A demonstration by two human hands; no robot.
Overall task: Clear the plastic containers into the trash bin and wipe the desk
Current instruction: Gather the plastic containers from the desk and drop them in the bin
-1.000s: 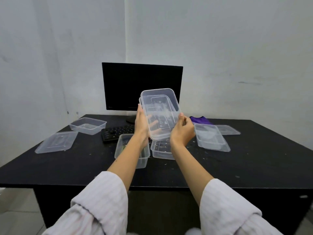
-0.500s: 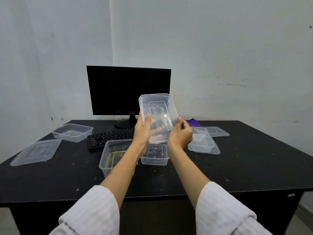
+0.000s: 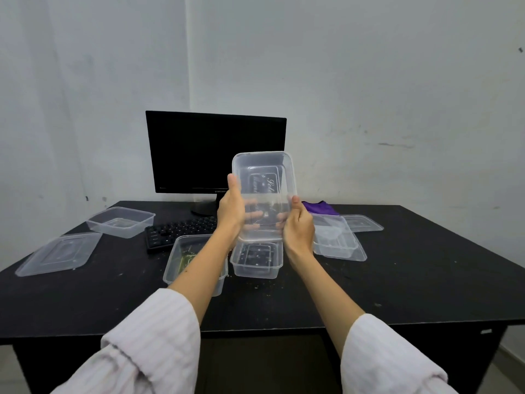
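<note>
Nearest the desk's front edge (image 3: 284,314), two open containers sit side by side: one with yellowish residue (image 3: 181,260), partly behind the left forearm, and a smaller speckled one (image 3: 257,260) just right of it. Above them, both hands hold a clear rectangular container (image 3: 264,194) in the air, tilted so its open side faces the person. The left hand (image 3: 231,211) grips its left wall, thumb on the rim and fingers behind; the right hand (image 3: 298,227) clasps the lower right corner likewise. The thin plastic could flex and slip, likely dropping crumbs onto the keyboard (image 3: 179,231). No trash bin is in view, so the carry looks long. Farther back lie a lid (image 3: 56,253) and tub (image 3: 120,221) toward the left edge, stacked containers (image 3: 338,240) and a lid (image 3: 362,223) toward the right, a purple cloth (image 3: 319,207) and the monitor (image 3: 216,152) at the rear
</note>
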